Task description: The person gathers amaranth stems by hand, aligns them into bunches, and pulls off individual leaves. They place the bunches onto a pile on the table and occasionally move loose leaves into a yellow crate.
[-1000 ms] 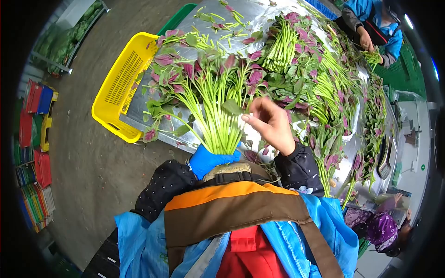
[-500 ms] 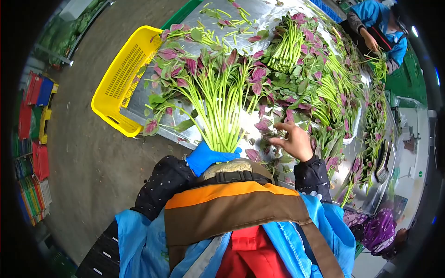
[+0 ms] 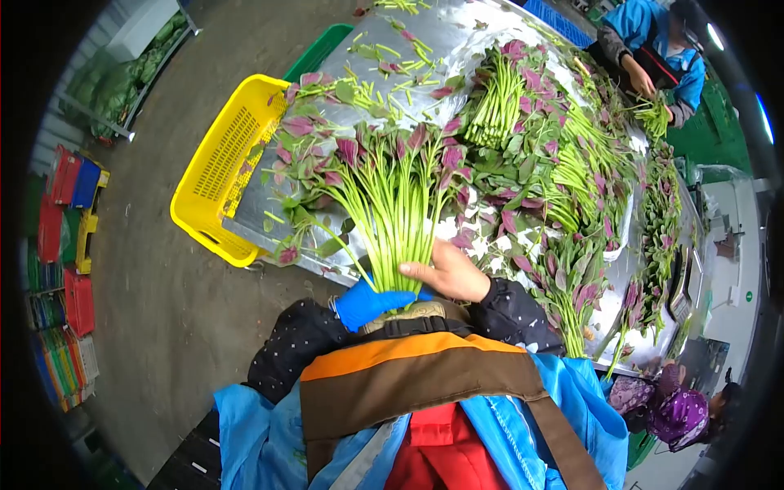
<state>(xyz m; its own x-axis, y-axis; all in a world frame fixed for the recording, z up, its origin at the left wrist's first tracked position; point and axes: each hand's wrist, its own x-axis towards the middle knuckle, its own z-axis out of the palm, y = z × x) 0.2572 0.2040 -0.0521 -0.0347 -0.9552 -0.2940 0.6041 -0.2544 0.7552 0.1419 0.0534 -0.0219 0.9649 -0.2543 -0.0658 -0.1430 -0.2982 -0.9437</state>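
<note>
Upright before my body stands a bunch of amaranth greens (image 3: 396,216), its long pale green stems topped by purple and green leaves. My left hand (image 3: 367,305), in a blue glove, is wrapped round the stems' lower ends. The bare right hand (image 3: 453,273) grips the same bunch from the right, thumb across the stems and its other fingers hidden behind them. Another bunch (image 3: 496,102) lies farther back on the metal table (image 3: 339,61). Loose amaranth (image 3: 572,278) is heaped to the right of my right hand.
A yellow crate (image 3: 214,167) stands at the table's left edge, by a green one (image 3: 318,51). Cut stem pieces (image 3: 408,49) lie scattered at the back. A co-worker (image 3: 653,57) handles greens at the far right; a person in purple (image 3: 678,412) is lower right.
My right hand has moved left and closed on the stems from the right side. The left hand keeps its hold at the bottom. The whole view has shifted slightly downward.
</note>
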